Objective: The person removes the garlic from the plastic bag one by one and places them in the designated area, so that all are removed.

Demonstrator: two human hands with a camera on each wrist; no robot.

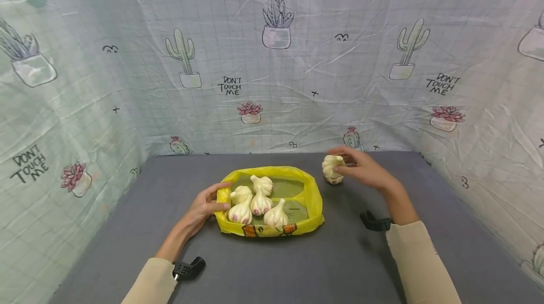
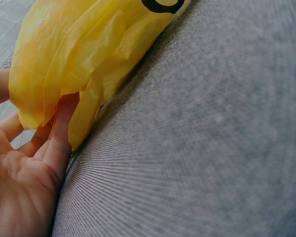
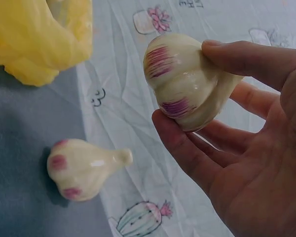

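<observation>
Pinching garlic bulb in right hand, right of yellow bag
Gripping bag with left hand; might drop bulb, given its gloss.

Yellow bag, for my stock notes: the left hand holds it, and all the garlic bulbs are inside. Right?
Not all: the right wrist view shows one garlic bulb in the right hand and a second bulb on the table. The left hand does hold the yellow bag.
</observation>
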